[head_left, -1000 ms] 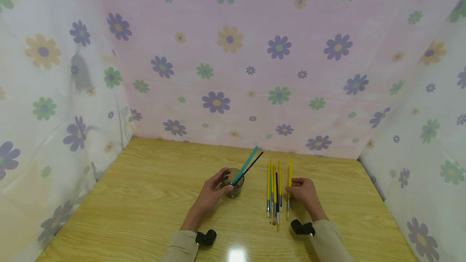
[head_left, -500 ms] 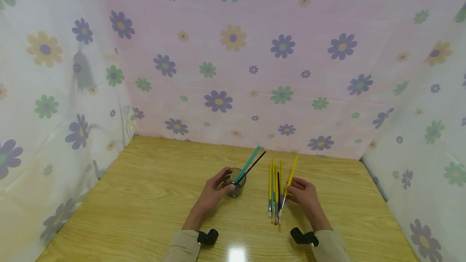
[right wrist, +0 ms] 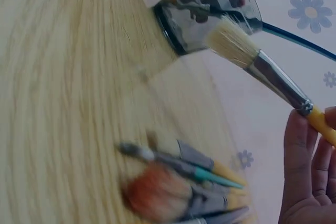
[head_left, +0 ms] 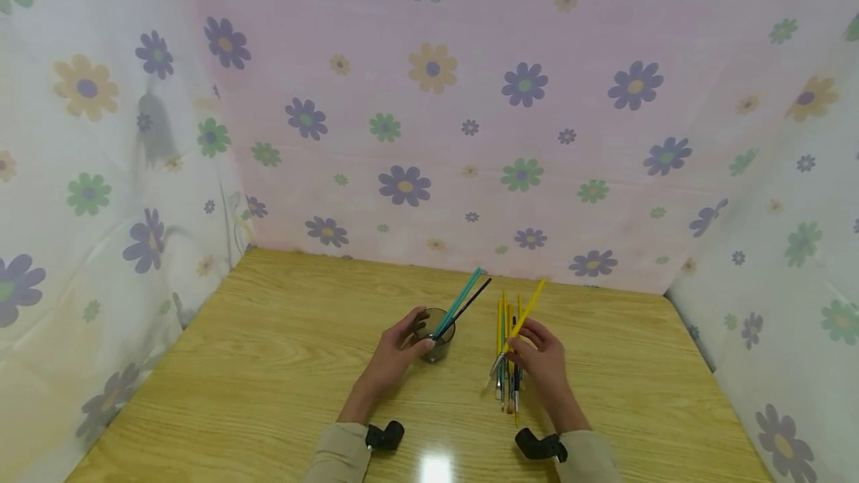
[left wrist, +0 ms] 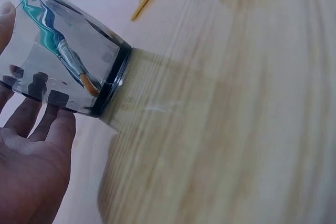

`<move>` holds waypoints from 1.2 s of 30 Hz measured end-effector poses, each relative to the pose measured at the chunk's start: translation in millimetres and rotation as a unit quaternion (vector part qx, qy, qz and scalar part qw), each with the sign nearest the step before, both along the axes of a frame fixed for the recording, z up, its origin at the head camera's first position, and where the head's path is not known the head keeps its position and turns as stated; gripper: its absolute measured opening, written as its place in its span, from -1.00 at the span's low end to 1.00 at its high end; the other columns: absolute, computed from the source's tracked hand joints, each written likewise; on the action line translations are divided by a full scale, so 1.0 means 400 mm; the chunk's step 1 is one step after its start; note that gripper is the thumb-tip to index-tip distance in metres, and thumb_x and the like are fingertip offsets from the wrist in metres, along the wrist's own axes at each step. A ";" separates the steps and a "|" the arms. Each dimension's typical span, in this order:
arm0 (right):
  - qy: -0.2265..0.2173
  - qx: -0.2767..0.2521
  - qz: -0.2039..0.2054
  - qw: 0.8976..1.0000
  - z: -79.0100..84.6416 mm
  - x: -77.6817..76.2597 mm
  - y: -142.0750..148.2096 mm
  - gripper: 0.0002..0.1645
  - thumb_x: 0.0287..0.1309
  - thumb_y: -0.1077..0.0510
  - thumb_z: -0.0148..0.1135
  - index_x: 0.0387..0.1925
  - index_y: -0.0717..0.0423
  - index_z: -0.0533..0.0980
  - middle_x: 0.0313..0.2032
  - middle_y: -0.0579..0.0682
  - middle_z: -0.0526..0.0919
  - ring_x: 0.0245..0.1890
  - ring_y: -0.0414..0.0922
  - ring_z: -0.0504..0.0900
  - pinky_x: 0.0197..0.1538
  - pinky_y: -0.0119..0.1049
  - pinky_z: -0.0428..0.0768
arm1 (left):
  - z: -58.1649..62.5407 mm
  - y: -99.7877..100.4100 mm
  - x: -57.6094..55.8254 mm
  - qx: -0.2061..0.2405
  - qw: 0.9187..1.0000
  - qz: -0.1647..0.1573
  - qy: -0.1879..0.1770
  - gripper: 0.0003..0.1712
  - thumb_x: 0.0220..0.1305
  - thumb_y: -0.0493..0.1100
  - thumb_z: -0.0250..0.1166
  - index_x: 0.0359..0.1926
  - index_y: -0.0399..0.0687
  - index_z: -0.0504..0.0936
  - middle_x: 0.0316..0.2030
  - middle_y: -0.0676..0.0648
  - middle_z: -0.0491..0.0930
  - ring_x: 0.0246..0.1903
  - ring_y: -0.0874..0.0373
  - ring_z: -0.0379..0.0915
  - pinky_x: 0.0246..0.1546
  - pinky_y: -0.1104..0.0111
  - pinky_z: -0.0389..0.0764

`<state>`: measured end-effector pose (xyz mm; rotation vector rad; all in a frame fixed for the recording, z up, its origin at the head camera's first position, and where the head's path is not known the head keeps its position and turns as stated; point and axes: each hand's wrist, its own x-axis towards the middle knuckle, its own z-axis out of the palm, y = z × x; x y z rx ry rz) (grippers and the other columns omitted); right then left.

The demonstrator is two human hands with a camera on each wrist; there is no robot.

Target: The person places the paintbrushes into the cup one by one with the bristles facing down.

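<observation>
My left hand (head_left: 394, 352) holds a smoky clear drinking glass (head_left: 441, 352), thumb on the near side and fingers round the far side. Teal-handled paintbrushes (head_left: 461, 295) and a dark-handled paintbrush (head_left: 475, 297) lean out of it to the right. Through its wall in the left wrist view, a brown brush tip (left wrist: 89, 85) shows near the base. My right hand (head_left: 545, 364) pinches a yellow-handled paintbrush (head_left: 532, 305) near its metal collar, pale flat bristles (right wrist: 231, 40) angled down and left. Beneath that hand lies a row of loose paintbrushes (head_left: 499, 319), partly hidden.
The brushes lie on a wood-grain table (head_left: 302, 319), with yellow, teal and dark handles among them; one has a full reddish head (right wrist: 157, 190). Flowered cloth (head_left: 349, 95) hangs behind the table and along both sides.
My right hand has lifted the yellow paintbrush off the table, tilted it, and carried it left over the other brushes. My left hand stays on the glass.
</observation>
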<state>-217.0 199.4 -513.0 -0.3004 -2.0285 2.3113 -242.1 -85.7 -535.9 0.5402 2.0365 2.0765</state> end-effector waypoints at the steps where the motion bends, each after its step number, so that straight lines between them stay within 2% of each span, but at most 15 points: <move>1: 0.003 -0.005 -0.004 1.000 0.000 -0.001 -0.007 -0.39 0.30 0.43 0.22 0.34 0.42 0.31 0.06 0.22 0.52 -0.18 -0.21 0.70 -0.13 -0.29 0.77 | 0.000 0.000 0.000 0.001 1.000 0.000 0.000 -0.19 0.45 -0.24 0.27 0.57 -0.25 0.11 0.48 -0.32 0.23 0.49 -0.23 0.12 0.51 -0.04 0.18; 7: 0.031 -0.041 -0.021 0.998 0.008 -0.006 -0.044 -0.43 0.33 0.40 0.21 0.33 0.36 0.34 0.00 0.07 0.54 -0.10 -0.16 0.69 -0.04 -0.24 0.76 | -0.002 0.001 0.000 0.006 1.000 0.001 -0.002 -0.18 0.45 -0.24 0.27 0.58 -0.23 0.09 0.48 -0.31 0.23 0.50 -0.23 0.10 0.51 -0.03 0.17; 13: 0.073 -0.070 -0.047 0.994 0.042 -0.019 -0.077 -0.55 0.35 0.38 0.21 0.23 0.21 0.39 0.04 0.07 0.54 -0.01 -0.09 0.68 0.03 -0.20 0.74 | -0.003 0.000 -0.001 0.007 1.000 0.000 -0.004 -0.19 0.45 -0.25 0.26 0.58 -0.23 0.10 0.48 -0.32 0.24 0.49 -0.22 0.12 0.51 -0.01 0.18; 21: 0.117 -0.098 -0.068 0.986 0.084 -0.039 -0.112 -0.62 0.34 0.40 0.22 0.14 0.21 0.44 -0.03 0.01 0.59 -0.08 -0.15 0.71 -0.02 -0.22 0.76 | -0.004 0.001 0.001 0.009 1.000 0.001 0.003 -0.19 0.47 -0.25 0.25 0.58 -0.28 0.08 0.48 -0.33 0.23 0.49 -0.26 0.10 0.52 -0.03 0.16; 28: 0.152 -0.138 -0.077 0.976 0.087 -0.053 -0.142 -0.64 0.29 0.53 0.18 0.04 0.18 0.48 -0.14 -0.03 0.62 -0.20 -0.15 0.73 -0.12 -0.23 0.78 | -0.002 0.000 0.005 0.001 1.000 0.000 0.013 -0.22 0.49 -0.24 0.22 0.57 -0.28 0.08 0.48 -0.33 0.22 0.50 -0.27 0.09 0.52 -0.07 0.11; 36: 0.175 -0.155 -0.077 0.969 0.081 -0.069 -0.168 -0.60 0.24 0.56 0.21 0.01 0.15 0.51 -0.14 -0.02 0.63 -0.18 -0.14 0.69 -0.13 -0.21 0.78 | -0.007 0.002 0.004 -0.006 1.000 0.000 0.019 -0.21 0.50 -0.21 0.21 0.59 -0.25 0.06 0.49 -0.32 0.22 0.50 -0.27 0.09 0.52 -0.08 0.12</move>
